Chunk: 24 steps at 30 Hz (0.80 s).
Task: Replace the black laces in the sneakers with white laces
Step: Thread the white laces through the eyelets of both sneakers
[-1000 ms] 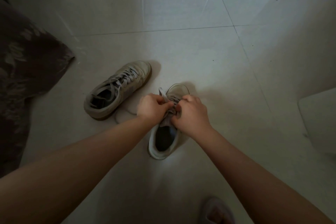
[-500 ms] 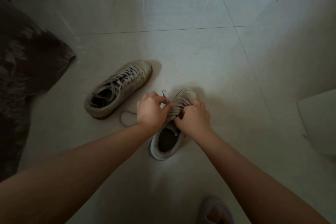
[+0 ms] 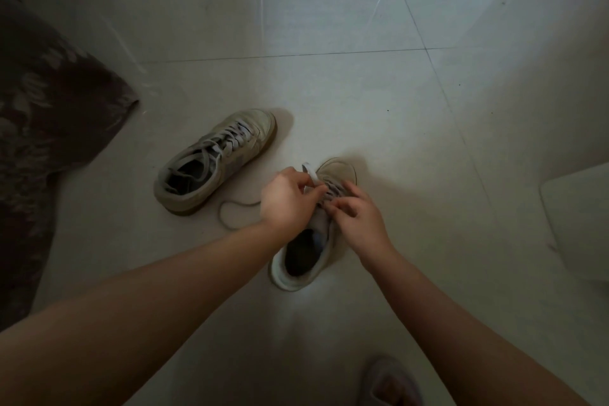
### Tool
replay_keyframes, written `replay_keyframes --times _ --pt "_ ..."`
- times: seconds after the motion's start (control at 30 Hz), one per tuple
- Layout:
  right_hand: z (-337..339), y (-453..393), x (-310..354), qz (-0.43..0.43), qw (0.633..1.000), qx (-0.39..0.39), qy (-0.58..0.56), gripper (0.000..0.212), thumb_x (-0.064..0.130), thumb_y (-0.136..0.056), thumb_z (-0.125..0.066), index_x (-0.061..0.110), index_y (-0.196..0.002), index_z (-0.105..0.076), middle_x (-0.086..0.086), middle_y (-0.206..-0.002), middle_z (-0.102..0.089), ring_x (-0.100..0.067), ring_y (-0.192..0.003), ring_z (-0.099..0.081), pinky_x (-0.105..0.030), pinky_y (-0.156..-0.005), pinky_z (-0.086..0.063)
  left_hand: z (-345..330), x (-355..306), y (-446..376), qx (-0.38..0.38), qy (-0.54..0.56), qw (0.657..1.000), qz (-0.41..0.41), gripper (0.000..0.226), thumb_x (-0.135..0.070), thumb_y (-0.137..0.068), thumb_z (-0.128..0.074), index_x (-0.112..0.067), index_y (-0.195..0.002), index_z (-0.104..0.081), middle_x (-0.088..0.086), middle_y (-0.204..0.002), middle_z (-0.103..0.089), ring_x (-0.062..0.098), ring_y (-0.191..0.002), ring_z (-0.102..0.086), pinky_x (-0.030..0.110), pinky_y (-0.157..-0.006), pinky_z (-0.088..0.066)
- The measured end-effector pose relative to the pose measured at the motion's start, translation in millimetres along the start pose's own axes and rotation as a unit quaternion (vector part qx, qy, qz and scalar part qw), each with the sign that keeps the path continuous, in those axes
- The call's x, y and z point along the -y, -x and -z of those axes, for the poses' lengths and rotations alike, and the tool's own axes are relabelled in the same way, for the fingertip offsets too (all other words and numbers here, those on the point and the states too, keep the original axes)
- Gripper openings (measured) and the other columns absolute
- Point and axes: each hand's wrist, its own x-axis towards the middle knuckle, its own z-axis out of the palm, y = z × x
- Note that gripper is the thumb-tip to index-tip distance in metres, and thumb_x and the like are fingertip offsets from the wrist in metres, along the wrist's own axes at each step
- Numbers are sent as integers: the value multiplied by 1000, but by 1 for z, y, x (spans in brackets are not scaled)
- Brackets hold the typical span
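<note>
Since half a second before, both hands had opened a little over the near sneaker (image 3: 313,260), and the right fingers were more spread. That sneaker stood on the tiled floor (image 3: 362,92) with its toe pointing away from the person. The left hand (image 3: 286,199) was curled and pinched a pale lace end (image 3: 309,173) that stuck up beside the toe. The right hand (image 3: 357,212) pinched the laces at the eyelets with fingertips, the other fingers loose. A loop of lace (image 3: 230,214) lay on the floor left of this shoe. The second sneaker (image 3: 214,161), fully laced, lay farther left. A dark patterned cloth (image 3: 49,128) covered the left edge.
</note>
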Motion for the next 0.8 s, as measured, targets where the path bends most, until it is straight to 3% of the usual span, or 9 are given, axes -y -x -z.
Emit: replay_keyframes --times 0.1,0.2,0.27,0.37,0.43,0.7,0.8 --pt "5 3 -6 3 997 38 -64 13 13 -88 -65 3 -92 -71 5 -148 -38 -8 -134 -36 -21 -104 -30 -4 3 2 5 -14 1000 8 19 -33 -82 -69 -15 -77 -70 -10 -64 -39 13 -67 -44 26 -59 -27" --pt "3 4 -10 -8 989 45 -140 11 7 -88 -63 -2 -93 -69 4 -146 -39 -9 -134 -37 -25 -107 -32 -3 3 4 15 35 997 66 19 -34 -82 -70 -15 -82 -73 -8 -65 -54 9 -59 -50 23 -54 -32" --pt "2 4 -10 -12 984 41 -170 14 3 -88 -62 -7 -95 -67 2 -147 -39 -9 -133 -38 -27 -109 -33 -5 4 6 13 29 997 75 20 -36 -82 -70 -17 -83 -74 -5 -69 -59 15 -67 -57 23 -58 -38" --pt "2 4 -11 -13 979 41 -199 18 1 -89 -59 -13 -97 -65 1 -147 -39 -9 -133 -38 -23 -106 -34 -5 4 7 1 -18 998 52 23 -40 -83 -66 -19 -85 -73 -7 -76 -54 20 -82 -59 30 -72 -44" --pt "3 4 -12 -19 974 40 -220 19 1 -90 -58 -14 -98 -65 2 -148 -38 -9 -132 -38 -20 -102 -34 -3 3 8 -4 -66 998 23 25 -41 -86 -62 -18 -86 -71 -6 -80 -49 21 -90 -56 33 -79 -39" --pt "1 4 -13 -23 970 44 -238 12 -1 -89 -58 -9 -94 -65 0 -147 -39 -8 -128 -42 -25 -105 -36 2 3 12 -28 -172 977 -121 20 -35 -89 -59 -19 -84 -70 -2 -86 -60 20 -95 -52 27 -69 -14" --pt "0 6 -12 -21 973 43 -226 9 -1 -89 -59 -6 -92 -66 2 -146 -40 -5 -125 -42 -11 -94 -39 -5 1 14 3 -127 991 -47 20 -34 -89 -60 -18 -85 -71 0 -85 -63 20 -91 -56 28 -71 -25"
